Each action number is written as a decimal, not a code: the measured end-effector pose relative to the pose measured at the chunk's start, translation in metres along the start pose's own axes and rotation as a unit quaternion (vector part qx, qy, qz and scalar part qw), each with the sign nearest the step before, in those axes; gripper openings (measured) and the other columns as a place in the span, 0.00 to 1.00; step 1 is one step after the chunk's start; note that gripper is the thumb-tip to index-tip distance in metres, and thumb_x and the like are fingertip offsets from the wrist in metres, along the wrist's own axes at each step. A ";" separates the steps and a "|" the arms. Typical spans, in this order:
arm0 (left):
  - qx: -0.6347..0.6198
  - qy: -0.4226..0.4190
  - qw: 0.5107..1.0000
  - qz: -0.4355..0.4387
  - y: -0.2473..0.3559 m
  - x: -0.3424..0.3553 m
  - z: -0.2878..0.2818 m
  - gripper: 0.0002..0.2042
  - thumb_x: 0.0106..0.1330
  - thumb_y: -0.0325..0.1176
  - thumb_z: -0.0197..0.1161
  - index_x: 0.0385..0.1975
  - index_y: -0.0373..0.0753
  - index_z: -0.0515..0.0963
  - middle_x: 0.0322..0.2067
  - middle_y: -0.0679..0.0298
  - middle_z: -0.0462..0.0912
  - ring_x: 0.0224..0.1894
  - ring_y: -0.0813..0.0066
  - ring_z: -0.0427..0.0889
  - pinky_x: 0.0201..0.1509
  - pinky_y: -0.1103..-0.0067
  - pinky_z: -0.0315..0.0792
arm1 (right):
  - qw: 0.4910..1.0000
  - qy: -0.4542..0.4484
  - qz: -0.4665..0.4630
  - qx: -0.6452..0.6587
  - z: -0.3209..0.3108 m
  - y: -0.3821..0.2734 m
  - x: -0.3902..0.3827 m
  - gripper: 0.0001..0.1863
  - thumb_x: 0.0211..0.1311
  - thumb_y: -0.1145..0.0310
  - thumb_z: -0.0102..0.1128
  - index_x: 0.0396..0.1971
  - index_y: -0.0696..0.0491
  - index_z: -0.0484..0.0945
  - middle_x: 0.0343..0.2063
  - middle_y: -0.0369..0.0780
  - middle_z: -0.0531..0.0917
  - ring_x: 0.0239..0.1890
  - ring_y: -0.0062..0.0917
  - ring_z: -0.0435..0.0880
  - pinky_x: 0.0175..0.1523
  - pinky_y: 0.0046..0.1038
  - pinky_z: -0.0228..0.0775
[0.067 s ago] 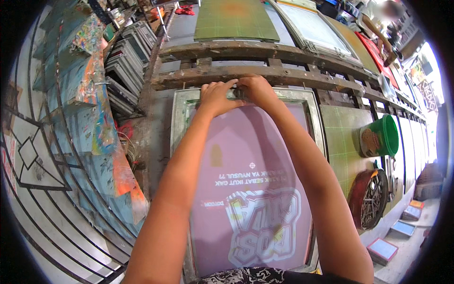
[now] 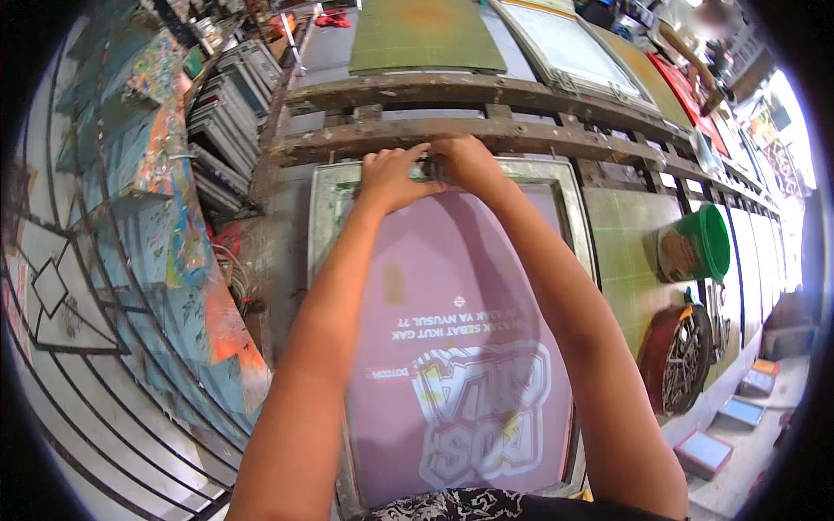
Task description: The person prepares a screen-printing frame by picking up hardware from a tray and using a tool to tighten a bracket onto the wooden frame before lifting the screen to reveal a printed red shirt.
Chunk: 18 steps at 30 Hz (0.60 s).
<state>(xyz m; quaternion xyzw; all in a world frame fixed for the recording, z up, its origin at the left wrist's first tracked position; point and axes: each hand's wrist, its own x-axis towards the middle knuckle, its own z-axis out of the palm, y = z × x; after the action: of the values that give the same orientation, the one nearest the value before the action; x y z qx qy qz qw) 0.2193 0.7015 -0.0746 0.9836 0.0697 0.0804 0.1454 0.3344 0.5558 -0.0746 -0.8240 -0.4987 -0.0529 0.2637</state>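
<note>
The left hand (image 2: 391,181) and right hand (image 2: 469,165) are close together at the frame (image 2: 576,217), by the wood bar (image 2: 382,133); I can't tell what they pinch. The frame lies on the bar's near side. The hands have hardly moved, so they seem busy there.

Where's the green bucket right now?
In the head view, the green bucket is over on the right side, right of the framed pink screen and just above the round red container in the picture.
</note>
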 end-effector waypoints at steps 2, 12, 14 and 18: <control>0.006 0.004 1.000 -0.003 -0.008 -0.002 0.001 0.41 0.48 0.67 0.66 0.61 0.51 0.71 0.48 0.59 0.80 0.54 0.59 0.76 0.56 0.64 0.63 | 0.997 -0.038 -0.047 -0.050 -0.003 -0.011 0.009 0.10 0.51 0.71 0.59 0.33 0.50 0.85 0.31 0.45 0.85 0.37 0.41 0.85 0.43 0.40 0.77; 0.007 0.005 1.000 0.007 -0.007 0.000 0.006 0.40 0.48 0.67 0.66 0.60 0.51 0.72 0.48 0.60 0.80 0.55 0.59 0.74 0.57 0.64 0.61 | 0.989 -0.059 -0.076 -0.116 -0.004 -0.012 0.012 0.08 0.52 0.70 0.60 0.31 0.51 0.85 0.30 0.45 0.86 0.37 0.39 0.87 0.42 0.38 0.80; 0.010 0.027 0.999 0.016 -0.003 0.001 0.012 0.40 0.48 0.66 0.66 0.61 0.51 0.72 0.49 0.59 0.80 0.55 0.59 0.75 0.58 0.64 0.62 | 0.989 -0.055 -0.047 -0.128 -0.003 -0.003 0.008 0.08 0.53 0.69 0.60 0.31 0.52 0.85 0.30 0.45 0.86 0.37 0.40 0.87 0.42 0.37 0.80; 0.014 0.009 1.000 0.003 -0.013 0.000 0.012 0.40 0.48 0.64 0.67 0.62 0.52 0.70 0.49 0.59 0.80 0.55 0.59 0.75 0.58 0.63 0.62 | 0.994 -0.036 0.013 -0.103 0.008 -0.010 0.009 0.08 0.54 0.67 0.60 0.32 0.53 0.83 0.30 0.45 0.86 0.37 0.41 0.86 0.43 0.39 0.79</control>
<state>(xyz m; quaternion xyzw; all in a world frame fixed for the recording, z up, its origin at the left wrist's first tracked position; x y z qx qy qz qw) 0.2198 0.7102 -0.0900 0.9850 0.0694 0.0890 0.1306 0.3291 0.5697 -0.0744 -0.8545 -0.4892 -0.0706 0.1597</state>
